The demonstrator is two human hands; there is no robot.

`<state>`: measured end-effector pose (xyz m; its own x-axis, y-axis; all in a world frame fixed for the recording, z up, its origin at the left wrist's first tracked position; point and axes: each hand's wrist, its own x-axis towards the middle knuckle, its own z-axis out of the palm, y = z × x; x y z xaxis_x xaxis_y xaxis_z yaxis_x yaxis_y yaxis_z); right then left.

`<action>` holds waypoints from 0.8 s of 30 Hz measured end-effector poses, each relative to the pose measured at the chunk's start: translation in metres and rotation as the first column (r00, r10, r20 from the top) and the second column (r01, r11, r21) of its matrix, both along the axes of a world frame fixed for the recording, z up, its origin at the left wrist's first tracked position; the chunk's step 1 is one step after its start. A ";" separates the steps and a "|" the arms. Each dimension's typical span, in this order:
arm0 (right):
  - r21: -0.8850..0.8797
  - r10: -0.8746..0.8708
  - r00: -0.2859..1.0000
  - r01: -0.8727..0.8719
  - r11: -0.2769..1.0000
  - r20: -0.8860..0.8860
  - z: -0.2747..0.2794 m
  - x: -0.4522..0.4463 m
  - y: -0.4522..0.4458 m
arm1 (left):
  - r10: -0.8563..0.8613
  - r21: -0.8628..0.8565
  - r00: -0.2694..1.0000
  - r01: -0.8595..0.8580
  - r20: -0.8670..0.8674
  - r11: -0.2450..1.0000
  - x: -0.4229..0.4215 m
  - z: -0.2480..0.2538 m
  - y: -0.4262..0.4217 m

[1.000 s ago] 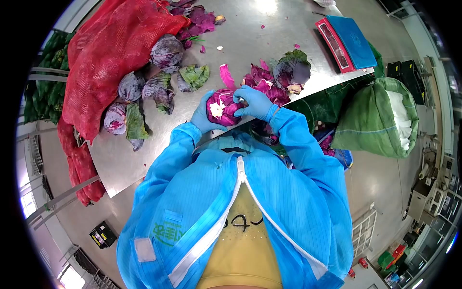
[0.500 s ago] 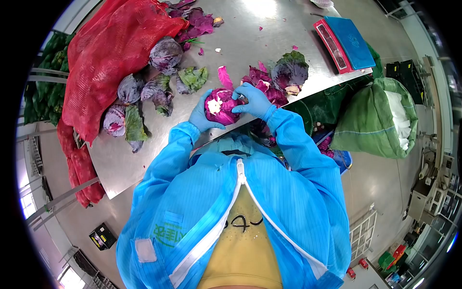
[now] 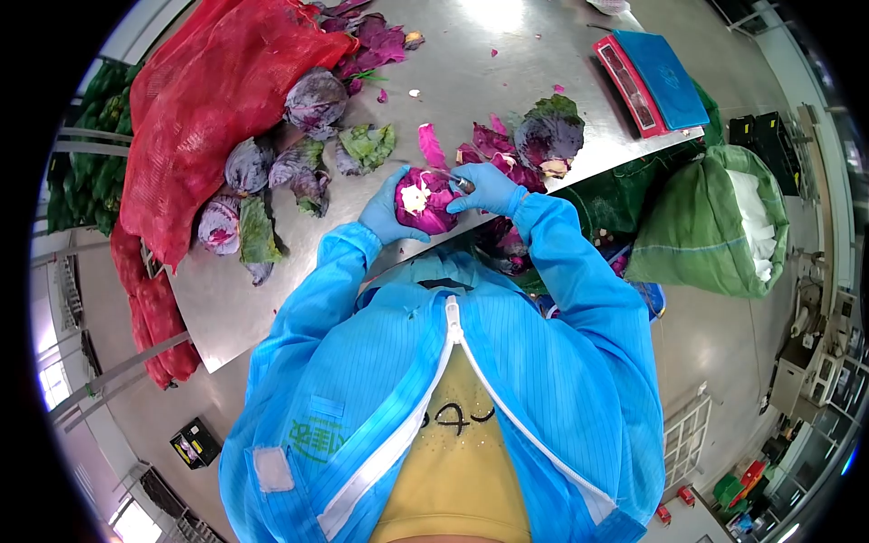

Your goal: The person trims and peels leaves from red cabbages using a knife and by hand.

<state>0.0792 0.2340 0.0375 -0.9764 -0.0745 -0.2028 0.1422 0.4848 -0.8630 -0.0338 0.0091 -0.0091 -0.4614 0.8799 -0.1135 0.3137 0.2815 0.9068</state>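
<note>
A trimmed red cabbage [image 3: 426, 201], its pale cut stem facing up, is held at the near edge of the metal table. My left hand [image 3: 387, 210], in a blue glove, wraps round its left side. At its right side is my gloved right hand [image 3: 489, 190], closed on a small knife [image 3: 465, 185]; only a short grey metal part shows between the fingers. A loose purple leaf [image 3: 432, 146] lies just beyond the cabbage. To the right of it are torn purple leaves [image 3: 495, 145] and a dark outer leaf [image 3: 549, 136].
A red mesh sack [image 3: 213, 118] covers the table's left side, with several untrimmed cabbages [image 3: 316, 100] beside it. A red and blue box-like object [image 3: 656, 81] sits at the right edge. Below that edge stands a green woven sack [image 3: 692, 222]. Leaf scraps [image 3: 380, 43] lie farther back.
The cabbage has shifted slightly right and turned a little in my hands. My right hand has moved slightly down and right, and the metal tool shows more clearly.
</note>
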 end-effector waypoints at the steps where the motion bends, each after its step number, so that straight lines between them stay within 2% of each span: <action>1: 0.002 -0.007 1.000 0.007 1.000 0.000 0.000 0.004 0.000 | 0.018 0.047 0.999 -0.020 0.041 0.999 0.001 -0.003 0.003; 3: -0.050 -0.116 0.983 0.110 0.993 -0.143 -0.002 0.014 -0.001 | 0.028 0.092 0.996 -0.036 0.089 0.995 0.005 -0.008 0.006; 6: -0.014 -0.087 0.984 0.086 0.996 -0.157 0.013 0.048 -0.010 | 0.035 0.106 0.990 -0.050 0.135 0.993 0.010 -0.007 0.009; 7: -0.014 -0.088 0.984 0.087 0.996 -0.157 -0.003 0.063 -0.007 | 0.085 0.112 0.987 -0.101 0.135 0.989 0.010 -0.011 0.010; 8: -0.078 -0.429 0.898 0.423 0.903 -0.100 -0.032 0.083 -0.002 | 0.136 0.117 0.981 -0.152 0.136 0.981 0.012 -0.014 0.010; 9: -0.116 -0.714 0.699 0.708 0.697 -0.025 -0.047 0.100 0.005 | 0.120 0.139 0.980 -0.143 0.161 0.980 0.013 -0.001 0.011; 10: 0.409 -0.696 0.718 0.629 0.661 0.019 -0.029 0.109 0.014 | 0.118 0.146 0.980 -0.142 0.163 0.979 0.014 0.005 0.013; 12: 0.278 -0.690 0.697 0.715 0.642 -0.197 -0.025 0.102 0.001 | 0.138 0.059 0.983 -0.146 0.124 0.988 0.015 0.011 0.013; 13: 0.219 -0.653 0.720 0.694 0.686 -0.237 -0.020 0.091 -0.008 | 0.129 -0.021 0.991 -0.129 -0.019 0.991 0.013 0.010 0.014; 14: 0.160 -0.618 0.735 0.670 0.725 -0.279 -0.013 0.078 -0.019 | 0.120 -0.026 0.993 -0.121 -0.020 0.992 0.014 0.007 0.014; 15: 0.004 -0.650 0.728 0.666 0.746 -0.217 -0.010 0.064 -0.029 | 0.127 0.000 0.991 -0.127 0.033 0.992 0.014 0.003 0.016; 16: -0.104 -0.652 0.707 0.652 0.751 -0.276 -0.007 0.052 -0.036 | 0.138 0.026 0.986 -0.141 0.089 0.990 0.014 0.000 0.019; 18: -0.137 -0.566 0.734 0.560 0.817 -0.375 -0.005 0.039 -0.040 | 0.132 0.057 0.990 -0.135 0.053 0.989 0.016 -0.002 0.018; 19: -0.138 -0.565 0.735 0.558 0.818 -0.375 -0.003 0.038 -0.041 | 0.120 0.060 0.993 -0.121 0.022 0.991 0.014 -0.006 0.017; 21: -0.042 -0.509 0.813 0.520 0.853 -0.283 0.002 0.035 -0.039 | 0.113 0.065 0.994 -0.112 -0.012 0.992 0.012 -0.012 0.016; 24: 0.035 -0.406 0.864 0.435 0.900 -0.299 0.006 0.032 -0.029 | 0.111 0.119 0.994 -0.112 0.015 0.987 0.012 -0.015 0.016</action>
